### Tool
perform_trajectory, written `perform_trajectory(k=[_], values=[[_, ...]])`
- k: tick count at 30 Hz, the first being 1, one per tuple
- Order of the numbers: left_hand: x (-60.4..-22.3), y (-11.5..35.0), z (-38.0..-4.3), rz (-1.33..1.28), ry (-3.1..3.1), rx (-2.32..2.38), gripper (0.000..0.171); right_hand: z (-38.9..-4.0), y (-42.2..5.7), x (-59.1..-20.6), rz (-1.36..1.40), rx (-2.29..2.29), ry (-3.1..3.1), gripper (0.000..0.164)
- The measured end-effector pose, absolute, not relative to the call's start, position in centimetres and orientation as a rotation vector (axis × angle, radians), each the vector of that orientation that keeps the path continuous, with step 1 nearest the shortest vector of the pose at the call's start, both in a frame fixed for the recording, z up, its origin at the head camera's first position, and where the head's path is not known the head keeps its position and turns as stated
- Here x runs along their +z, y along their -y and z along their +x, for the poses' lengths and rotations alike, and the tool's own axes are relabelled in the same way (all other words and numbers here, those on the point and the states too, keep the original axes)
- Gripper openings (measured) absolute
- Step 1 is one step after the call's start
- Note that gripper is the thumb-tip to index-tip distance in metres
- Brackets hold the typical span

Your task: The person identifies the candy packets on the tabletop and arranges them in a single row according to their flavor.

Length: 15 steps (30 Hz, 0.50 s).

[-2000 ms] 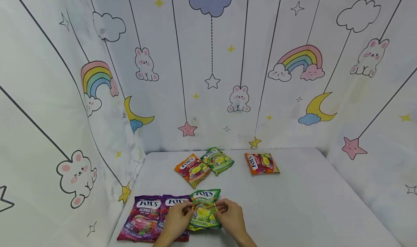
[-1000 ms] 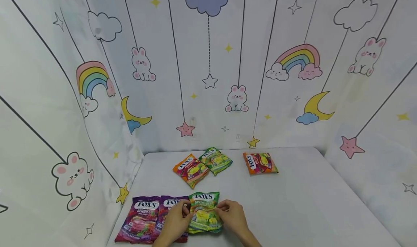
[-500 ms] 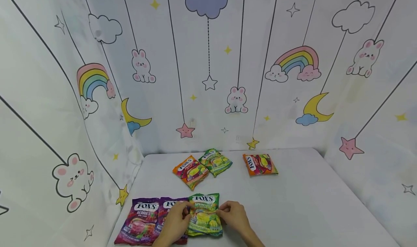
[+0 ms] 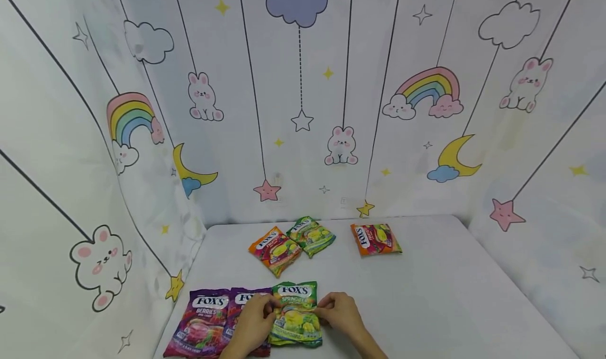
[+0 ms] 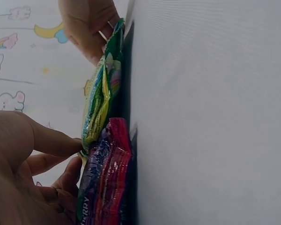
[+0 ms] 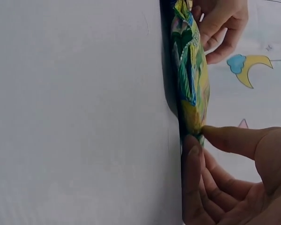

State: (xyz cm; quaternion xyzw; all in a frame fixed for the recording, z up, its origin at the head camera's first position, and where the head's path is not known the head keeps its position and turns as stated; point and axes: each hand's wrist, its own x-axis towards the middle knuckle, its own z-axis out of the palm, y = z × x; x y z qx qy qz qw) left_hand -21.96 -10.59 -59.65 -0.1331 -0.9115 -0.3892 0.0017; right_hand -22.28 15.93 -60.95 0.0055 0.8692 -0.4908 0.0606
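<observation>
A green Fox's Spring Tea candy bag lies face up, label toward the back, between both hands. My left hand pinches its left edge; in the left wrist view the thumb is right at the bag's edge. My right hand pinches the right edge, its thumb on top and a finger beneath in the right wrist view. Left of it, two purple Fox's Berries bags stand side by side: one at the far left, the other, a nearer bag, partly covered by my left hand.
Farther back on the white table lie an orange Fox's Fruits bag, a smaller-looking green bag touching it, and another orange bag to the right. Printed white curtains enclose the table's back and sides.
Both hands have drawn the green bag slightly toward the near edge, and it looks smoother and flatter. The view has shifted a little; the other bags keep their places.
</observation>
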Motion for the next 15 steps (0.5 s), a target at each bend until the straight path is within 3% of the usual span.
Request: perform_trajectory(k=[8, 15], values=[[-59.3, 10.1, -22.8, -0.506, 2.793, -1.224, 0.007, -22.6, -16.5, -60.3, 0.008, -1.466, -2.597, 0.016], [-58.2, 9.0, -24.3, -0.487, 2.789, -1.254, 0.018, -23.4, -16.7, -59.6, -0.02, -1.427, -2.661, 0.015]])
